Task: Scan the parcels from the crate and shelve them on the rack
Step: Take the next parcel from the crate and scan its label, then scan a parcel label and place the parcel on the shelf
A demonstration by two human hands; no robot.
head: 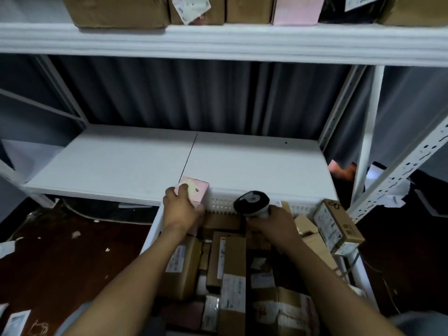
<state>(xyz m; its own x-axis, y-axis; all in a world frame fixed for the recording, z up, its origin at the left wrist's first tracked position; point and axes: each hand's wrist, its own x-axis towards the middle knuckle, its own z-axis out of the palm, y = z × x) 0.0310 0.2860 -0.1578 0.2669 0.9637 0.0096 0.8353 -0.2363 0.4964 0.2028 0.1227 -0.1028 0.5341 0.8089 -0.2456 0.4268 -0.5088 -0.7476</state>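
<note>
My left hand (180, 206) grips a small pink parcel (196, 191) with a label on top, held at the front edge of the white lower shelf (135, 163) of the rack. My right hand (274, 220) holds a black and white barcode scanner (252, 201), its head just right of the pink parcel. Both hands are above the far end of a white crate (298, 207) filled with several brown cardboard parcels (228, 260).
The upper shelf (218, 40) carries several brown boxes and a pink one (298, 9). A labelled box (337, 224) leans on the crate's right rim. White perforated rack posts (397, 173) stand at right. Paper scraps lie on the dark floor (60, 251) at left.
</note>
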